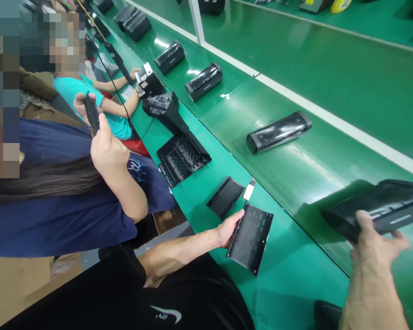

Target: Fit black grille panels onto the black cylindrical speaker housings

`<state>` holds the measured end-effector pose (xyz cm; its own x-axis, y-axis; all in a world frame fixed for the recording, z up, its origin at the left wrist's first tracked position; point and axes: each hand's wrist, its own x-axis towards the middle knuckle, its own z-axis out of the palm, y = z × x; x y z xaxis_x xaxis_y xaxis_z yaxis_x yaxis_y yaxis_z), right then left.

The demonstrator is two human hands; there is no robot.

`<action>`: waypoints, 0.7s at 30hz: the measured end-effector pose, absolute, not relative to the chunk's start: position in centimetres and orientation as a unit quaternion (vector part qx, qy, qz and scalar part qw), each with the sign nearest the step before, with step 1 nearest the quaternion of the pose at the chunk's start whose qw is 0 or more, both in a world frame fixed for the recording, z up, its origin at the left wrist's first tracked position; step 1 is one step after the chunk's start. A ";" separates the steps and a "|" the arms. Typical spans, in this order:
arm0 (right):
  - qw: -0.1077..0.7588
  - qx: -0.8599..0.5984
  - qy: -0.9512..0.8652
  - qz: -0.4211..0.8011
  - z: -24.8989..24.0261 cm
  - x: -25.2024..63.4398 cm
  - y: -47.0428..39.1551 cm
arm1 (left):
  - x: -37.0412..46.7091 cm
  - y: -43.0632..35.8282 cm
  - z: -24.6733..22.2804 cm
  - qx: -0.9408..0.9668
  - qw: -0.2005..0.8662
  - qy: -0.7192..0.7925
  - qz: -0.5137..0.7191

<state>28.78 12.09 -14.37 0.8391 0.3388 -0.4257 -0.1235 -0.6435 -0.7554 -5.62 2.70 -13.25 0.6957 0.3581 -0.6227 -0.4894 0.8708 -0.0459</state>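
Green workbench [199,201] bearing a flat perforated panel [250,237], a smaller curved panel [225,196] and a slotted tray [182,158], beside a green conveyor belt [330,91] carrying black cylindrical housings [278,132] spaced well apart.

Black perforated panel [250,237], black housing [382,208] (glossy), green bench [296,275], white divider stripe [330,119].

You are working under bright overhead light that throws white glare patches on the glossy green belt [296,68]. Your right hand [375,243] and the black housing [382,211] it grips are motion-blurred, and the wide lens bends straight lines near the edges.
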 end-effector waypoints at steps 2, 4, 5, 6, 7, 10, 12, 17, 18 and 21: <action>0.415 -0.857 -0.072 0.296 -13.4 28.2 13.1 | -5.5 3.5 -12.1 -0.099 0.917 0.306 0.238; 0.423 -0.838 -0.090 0.333 -12.1 27.3 13.4 | -5.5 4.2 -10.7 -0.092 0.913 0.296 0.264; 0.422 -0.824 -0.099 0.364 -11.5 26.9 13.3 | -5.6 4.4 -10.1 -0.088 0.910 0.294 0.279; 0.421 -0.815 -0.108 0.384 -11.2 26.5 13.2 | -5.6 4.6 -9.7 -0.079 0.911 0.293 0.280; 0.424 -0.807 -0.118 0.393 -11.1 26.3 13.1 | -5.6 4.8 -9.4 -0.072 0.909 0.298 0.282; 0.439 -0.786 -0.154 0.408 -10.9 26.4 13.6 | -5.7 5.2 -8.8 -0.068 0.901 0.318 0.286; 0.455 -0.768 -0.161 0.420 -10.3 26.7 14.1 | -5.8 5.4 -8.2 -0.068 0.901 0.319 0.285; 0.543 -0.690 -0.155 0.452 -7.4 26.4 12.0 | -5.9 5.6 -7.5 -0.060 0.907 0.295 0.294; 0.558 -0.679 -0.152 0.452 -6.9 26.0 10.4 | -5.9 5.6 -7.7 -0.058 0.910 0.287 0.293; 0.562 -0.651 -0.134 0.493 -5.4 25.0 3.9 | -5.4 5.9 -8.3 -0.053 0.925 0.253 0.277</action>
<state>25.03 3.86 -5.35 0.4787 0.7283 -0.4904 -0.3797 -0.3318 -0.8635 -5.44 5.93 -8.26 0.7175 0.4865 -0.4985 -0.5404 0.8404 0.0424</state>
